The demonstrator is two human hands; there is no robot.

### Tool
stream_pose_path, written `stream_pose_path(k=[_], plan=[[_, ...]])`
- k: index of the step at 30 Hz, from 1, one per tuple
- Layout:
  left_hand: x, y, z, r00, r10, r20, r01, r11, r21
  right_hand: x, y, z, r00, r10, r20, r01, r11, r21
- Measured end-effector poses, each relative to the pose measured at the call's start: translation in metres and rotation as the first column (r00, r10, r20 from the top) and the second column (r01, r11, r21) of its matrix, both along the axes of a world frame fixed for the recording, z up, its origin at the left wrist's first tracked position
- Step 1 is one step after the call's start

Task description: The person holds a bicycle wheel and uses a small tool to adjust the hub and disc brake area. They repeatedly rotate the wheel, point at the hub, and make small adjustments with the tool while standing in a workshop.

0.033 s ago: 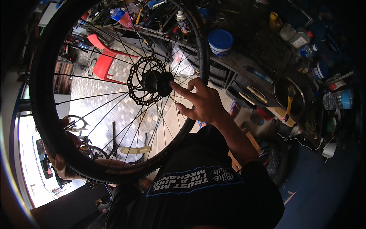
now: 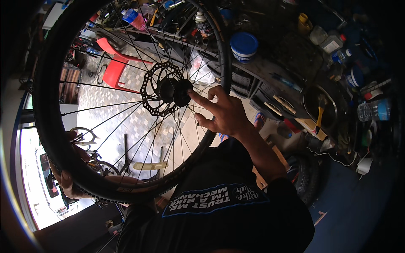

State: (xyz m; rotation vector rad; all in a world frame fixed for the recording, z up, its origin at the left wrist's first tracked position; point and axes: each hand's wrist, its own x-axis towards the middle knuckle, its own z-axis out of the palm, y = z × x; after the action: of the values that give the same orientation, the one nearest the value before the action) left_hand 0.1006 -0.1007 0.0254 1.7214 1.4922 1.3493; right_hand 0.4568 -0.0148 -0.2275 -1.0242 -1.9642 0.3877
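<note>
A bicycle wheel with a black knobbly tyre [image 2: 47, 105] and thin black spokes is held up in front of me. Around its black hub [image 2: 168, 90] sits a perforated disc brake rotor [image 2: 146, 89]. My left hand [image 2: 69, 181] wraps round the tyre at the lower left, its fingers partly hidden behind the rim. Over the wheel's right side, my right hand [image 2: 228, 113] reaches in with its index finger at the end of the hub. The thumb stands apart from that finger, and I see nothing held there.
A cluttered workbench [image 2: 265, 80] runs along the right, bearing a blue-lidded tub [image 2: 244, 45], bottles and a round pan with a yellow-handled brush [image 2: 321, 110]. Through the spokes show a red chair [image 2: 114, 71] and a tiled floor. Another tyre [image 2: 308, 179] lies at lower right.
</note>
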Motion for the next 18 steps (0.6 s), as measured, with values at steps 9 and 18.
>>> stream_pose_path(k=[9,18], plan=[[0.009,0.003,-0.008,0.993,-0.059,0.099,0.052,0.996,0.075,-0.007,-0.005,0.008,0.992,-0.027,0.119,0.025,1.0,0.017],[-0.008,0.001,-0.001,1.0,-0.013,-0.028,0.013,1.0,-0.019,-0.017,-0.019,0.024,0.781,0.116,-0.613,-0.476,0.745,-0.466]])
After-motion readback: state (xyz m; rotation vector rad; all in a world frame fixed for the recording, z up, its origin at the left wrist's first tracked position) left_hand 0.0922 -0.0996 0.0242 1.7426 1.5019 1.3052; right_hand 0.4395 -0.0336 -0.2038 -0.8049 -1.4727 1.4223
